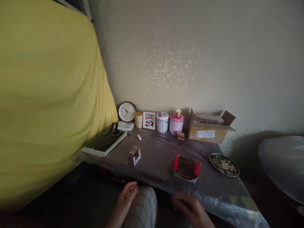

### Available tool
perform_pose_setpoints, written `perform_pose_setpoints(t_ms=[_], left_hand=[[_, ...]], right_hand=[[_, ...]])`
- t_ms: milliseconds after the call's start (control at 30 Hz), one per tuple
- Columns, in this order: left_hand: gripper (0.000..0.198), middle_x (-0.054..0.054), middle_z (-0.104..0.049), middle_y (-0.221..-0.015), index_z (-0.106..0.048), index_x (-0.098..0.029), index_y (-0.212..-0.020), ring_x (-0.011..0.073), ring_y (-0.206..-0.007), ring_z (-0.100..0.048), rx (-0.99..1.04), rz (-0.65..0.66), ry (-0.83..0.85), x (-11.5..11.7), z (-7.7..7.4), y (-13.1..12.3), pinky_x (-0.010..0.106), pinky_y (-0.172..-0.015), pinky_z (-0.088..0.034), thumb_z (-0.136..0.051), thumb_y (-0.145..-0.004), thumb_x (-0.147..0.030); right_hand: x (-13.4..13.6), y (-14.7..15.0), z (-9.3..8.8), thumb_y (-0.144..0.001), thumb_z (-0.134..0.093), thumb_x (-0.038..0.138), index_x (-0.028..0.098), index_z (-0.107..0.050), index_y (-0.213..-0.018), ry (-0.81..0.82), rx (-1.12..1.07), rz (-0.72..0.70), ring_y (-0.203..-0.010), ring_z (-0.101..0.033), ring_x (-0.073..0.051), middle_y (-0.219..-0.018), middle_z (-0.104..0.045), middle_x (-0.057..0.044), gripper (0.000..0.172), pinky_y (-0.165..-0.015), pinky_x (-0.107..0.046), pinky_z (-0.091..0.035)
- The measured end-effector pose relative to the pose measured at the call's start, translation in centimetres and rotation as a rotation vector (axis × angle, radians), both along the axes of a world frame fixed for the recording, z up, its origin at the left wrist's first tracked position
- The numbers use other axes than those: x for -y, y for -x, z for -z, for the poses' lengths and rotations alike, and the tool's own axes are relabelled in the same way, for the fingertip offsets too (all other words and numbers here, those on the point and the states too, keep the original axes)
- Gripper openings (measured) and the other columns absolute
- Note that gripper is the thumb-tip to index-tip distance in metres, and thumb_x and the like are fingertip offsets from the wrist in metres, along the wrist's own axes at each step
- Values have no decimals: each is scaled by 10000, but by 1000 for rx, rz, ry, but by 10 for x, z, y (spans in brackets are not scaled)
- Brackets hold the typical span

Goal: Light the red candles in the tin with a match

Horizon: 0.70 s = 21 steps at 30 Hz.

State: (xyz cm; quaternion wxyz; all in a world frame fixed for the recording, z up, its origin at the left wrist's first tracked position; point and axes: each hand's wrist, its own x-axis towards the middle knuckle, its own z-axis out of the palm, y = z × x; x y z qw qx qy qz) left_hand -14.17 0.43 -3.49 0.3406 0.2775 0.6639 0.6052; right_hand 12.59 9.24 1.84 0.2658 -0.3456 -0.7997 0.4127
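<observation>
My left hand (127,196) rests against my checked trouser leg (143,205), its fingers curled in with nothing visible in them. My right hand (191,207) is low in front of the table's near edge; it is somewhat blurred, with thumb and forefinger apart and no object showing. Closest to it on the table stands a bowl (186,179) with dark, crumbly contents and two red upright pieces (175,162) at its sides. Nearer my left hand is a small brown and white block-like thing (135,156). Neither hand touches these.
A round tray (238,172) of pale thin sticks lies right. At the back stand a clock (127,111), yellow cup (138,120), panda picture (149,121), white tub (162,123), pink tub (176,125) and open carton (220,136). A green book (104,144) lies left, beside a yellow curtain (52,95).
</observation>
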Motion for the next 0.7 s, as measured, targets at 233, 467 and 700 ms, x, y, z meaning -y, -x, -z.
perform_pose_setpoints(t_ms=[233,467,700], left_hand=[[415,132,-608,-1050,-572,-175,-1003,277,-929,-632,-297,-178,-192,-44,9,59,476,-861,-502,-608,-687,-442],[396,150,-618,-1056,-543,-162,-1061,314,-1031,-600,-509,-235,-275,-80,9,69,527,-927,-460,-621,-706,-320],[531,199,-605,-1186,-478,-139,-1218,328,-1127,-579,-592,-219,-234,-98,18,72,511,-963,-450,-602,-734,-322]], right_hand=[[-35,162,-23,-845,-511,219,178,-724,-907,-168,20,-52,-816,-677,-183,-885,-732,-54,225,-764,-266,-497],[-78,231,-11,-864,-469,164,139,-703,-929,-185,132,118,-607,-673,-143,-759,-730,-50,244,-615,-225,-493],[-80,247,-21,-851,-554,191,209,-718,-851,-322,214,137,-877,-659,-155,-911,-730,-32,165,-790,-214,-450]])
